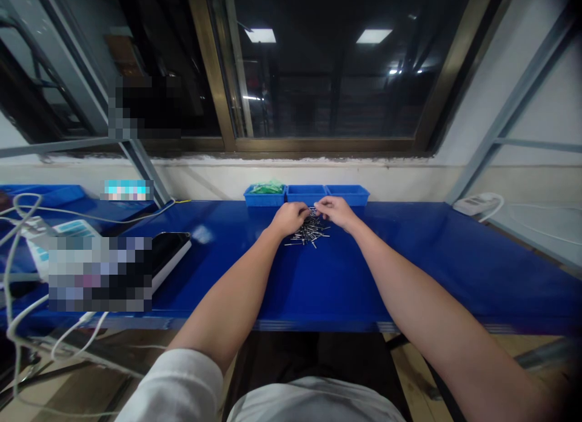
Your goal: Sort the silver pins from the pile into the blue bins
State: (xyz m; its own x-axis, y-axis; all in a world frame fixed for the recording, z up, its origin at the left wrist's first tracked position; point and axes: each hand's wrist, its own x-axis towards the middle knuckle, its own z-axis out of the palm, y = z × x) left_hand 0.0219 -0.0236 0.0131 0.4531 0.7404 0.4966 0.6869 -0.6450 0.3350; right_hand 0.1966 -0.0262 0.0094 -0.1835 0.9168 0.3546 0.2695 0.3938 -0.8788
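Note:
A loose pile of thin, dark and silvery metal pieces like pins or small rods lies on the blue tabletop. At the pile's upper left, my left hand has its fingers curled and pressed together. My right hand pinches thumb and fingertips at the pile's upper right, close to the left fingers. Whatever sits between the fingertips of either hand is too small to make out. Just behind my hands stand three blue bins: the left bin contains green plastic material, beside a middle bin and a right bin.
To the left, a dark-topped, white-sided device rests on the table near white cables. A white power strip lies at the far right. Grey metal frame posts rise at both sides, before a window.

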